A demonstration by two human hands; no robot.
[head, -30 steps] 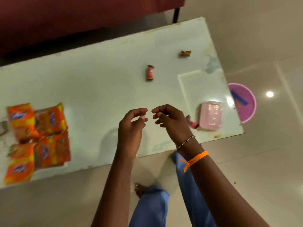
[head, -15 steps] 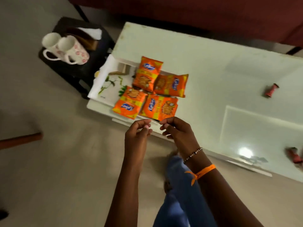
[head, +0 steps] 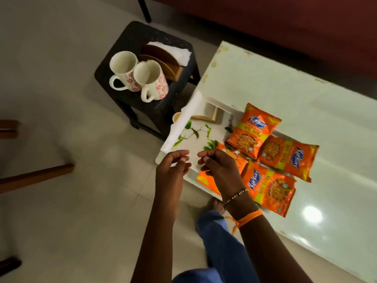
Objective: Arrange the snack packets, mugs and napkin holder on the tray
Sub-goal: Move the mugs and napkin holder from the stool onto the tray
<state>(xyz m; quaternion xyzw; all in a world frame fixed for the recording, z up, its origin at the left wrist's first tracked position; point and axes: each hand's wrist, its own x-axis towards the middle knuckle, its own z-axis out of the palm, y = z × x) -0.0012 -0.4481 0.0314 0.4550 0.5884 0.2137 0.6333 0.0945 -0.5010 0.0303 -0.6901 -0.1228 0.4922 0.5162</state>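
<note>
Several orange snack packets [head: 254,132] lie on a white tray [head: 190,137] with a green leaf print, at the left end of the pale table [head: 295,94]. Two white mugs [head: 138,75] with red flowers stand on a black stool [head: 146,58]. Behind them sits a brown wooden napkin holder [head: 163,61] with white napkins. My left hand [head: 172,170] and my right hand [head: 218,170] hover over the tray's near edge, fingers loosely curled, holding nothing. My right hand hides part of one packet.
A dark red sofa [head: 285,19] runs along the far side. A small paper cup [head: 177,117] sits between stool and tray. Brown wooden furniture legs [head: 36,176] stand at the left on the tiled floor. My blue-trousered leg [head: 220,242] is below the hands.
The view has swung left from the table's right end to its left end. The tray, packets and stool came into view and look closer. Both hands kept the same empty, curled pose.
</note>
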